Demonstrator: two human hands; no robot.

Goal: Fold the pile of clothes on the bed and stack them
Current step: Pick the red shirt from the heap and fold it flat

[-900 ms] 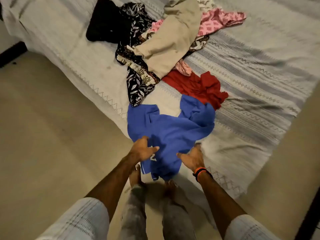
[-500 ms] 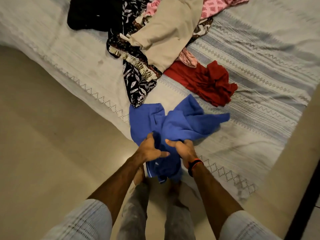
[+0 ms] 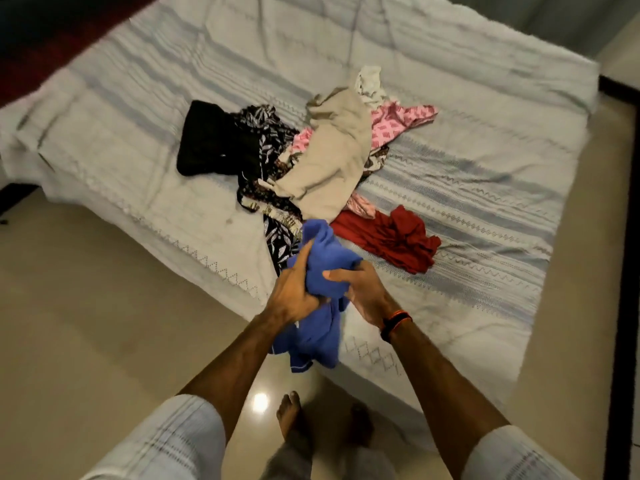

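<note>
Right now both hands have the blue garment [image 3: 323, 271] bunched up over the near edge of the bed [image 3: 485, 188], its lower part hanging down toward the floor [image 3: 86, 323]. The left hand [image 3: 294, 292] has its fingers curled into the cloth from one side, and the right hand [image 3: 360, 285], with a dark wristband [image 3: 394, 323], grips it from the other. Behind lie the red garment [image 3: 391, 237] and the unfolded pile of clothes [image 3: 304, 154], a beige piece [image 3: 329, 161] uppermost.
</note>
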